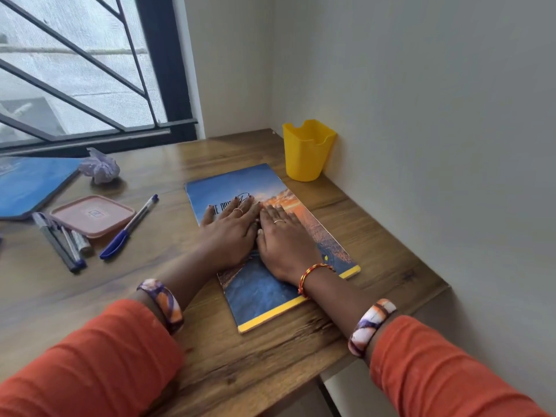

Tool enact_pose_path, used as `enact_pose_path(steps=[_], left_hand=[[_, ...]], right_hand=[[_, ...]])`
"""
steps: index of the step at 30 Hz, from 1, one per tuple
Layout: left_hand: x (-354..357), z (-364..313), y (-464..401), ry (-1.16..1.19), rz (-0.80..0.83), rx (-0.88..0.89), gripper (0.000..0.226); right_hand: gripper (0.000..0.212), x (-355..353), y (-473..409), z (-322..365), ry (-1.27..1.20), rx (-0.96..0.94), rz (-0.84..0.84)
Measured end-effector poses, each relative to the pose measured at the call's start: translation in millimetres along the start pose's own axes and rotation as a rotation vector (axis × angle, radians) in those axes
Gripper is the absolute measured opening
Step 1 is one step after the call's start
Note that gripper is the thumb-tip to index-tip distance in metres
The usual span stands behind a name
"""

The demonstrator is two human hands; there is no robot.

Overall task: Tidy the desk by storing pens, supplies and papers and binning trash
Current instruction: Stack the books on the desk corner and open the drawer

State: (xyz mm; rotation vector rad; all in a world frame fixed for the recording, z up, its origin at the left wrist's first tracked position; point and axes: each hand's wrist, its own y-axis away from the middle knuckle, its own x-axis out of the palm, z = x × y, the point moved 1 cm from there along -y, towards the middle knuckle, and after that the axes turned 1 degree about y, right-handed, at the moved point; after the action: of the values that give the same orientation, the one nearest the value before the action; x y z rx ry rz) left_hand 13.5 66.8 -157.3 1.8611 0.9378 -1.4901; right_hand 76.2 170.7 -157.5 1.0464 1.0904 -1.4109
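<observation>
A notebook (261, 299) with a blue and orange sunset cover and a yellow edge lies on the wooden desk (90, 296), near its right side. My left hand (231, 233) and my right hand (282, 248) lie flat on the cover side by side, fingers straight, pressing down. A blue pen (129, 228) lies loose to the left. Several more pens (63, 242) lie in a bunch further left. A crumpled lilac wad of paper (100, 167) sits near the window. A yellow pen cup (307, 150) stands upright against the wall behind the notebook.
A pink lidded box (93, 215) sits between the pens. A blue folder (27, 185) lies at the far left edge. The wall runs along the desk's right side, a barred window (75, 70) along the back. The desk's right corner ends by a white ledge (340, 383).
</observation>
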Motion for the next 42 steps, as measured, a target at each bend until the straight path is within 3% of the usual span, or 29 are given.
enact_pose_path(steps=[9,14,16,19,22,26,30,32,34,38,42], left_hand=[[-0.6,-0.7,0.3,-0.015,-0.003,0.009,0.051],[-5.7,0.9,-2.8,-0.010,0.075,0.023,0.052],[-16.4,4.7,-2.3,0.086,0.118,0.059,0.050],[-46.9,29.2,11.2,0.411,0.132,0.086,0.040],[-80.9,82.5,34.3,0.487,0.090,0.059,0.038],[-127.6,179.0,68.9,0.686,0.054,-0.109,0.023],[-164.6,278.9,107.2,0.870,-0.035,-0.434,0.008],[-170.8,324.1,121.4,0.808,-0.091,-0.559,0.007],[-172.1,360.8,133.1,0.703,-0.081,-0.636,0.008],[-174.5,407.5,152.3,0.570,0.021,-0.725,0.026],[-199.2,418.9,161.1,0.493,0.080,-0.698,0.014]], right_hand=[[0.051,0.6,1.0,-1.0,-0.086,0.019,-0.038],[0.044,-4.6,3.1,1.1,-0.113,0.019,-0.132],[0.036,-7.4,5.6,4.2,-0.093,-0.011,-0.188],[0.033,-11.4,5.8,18.7,0.023,-0.023,-0.230],[0.028,-21.3,-8.1,56.3,0.002,-0.028,-0.203],[0.030,-20.4,-51.0,147.0,-0.087,-0.197,-0.112],[0.034,1.7,-99.9,246.3,-0.219,-0.404,-0.014],[0.036,16.5,-124.7,285.8,-0.180,-0.497,0.008],[0.050,31.0,-147.5,319.3,-0.080,-0.529,0.072],[0.068,59.4,-193.2,364.9,0.200,-0.451,0.191],[0.060,75.1,-219.0,386.9,0.290,-0.419,0.266]])
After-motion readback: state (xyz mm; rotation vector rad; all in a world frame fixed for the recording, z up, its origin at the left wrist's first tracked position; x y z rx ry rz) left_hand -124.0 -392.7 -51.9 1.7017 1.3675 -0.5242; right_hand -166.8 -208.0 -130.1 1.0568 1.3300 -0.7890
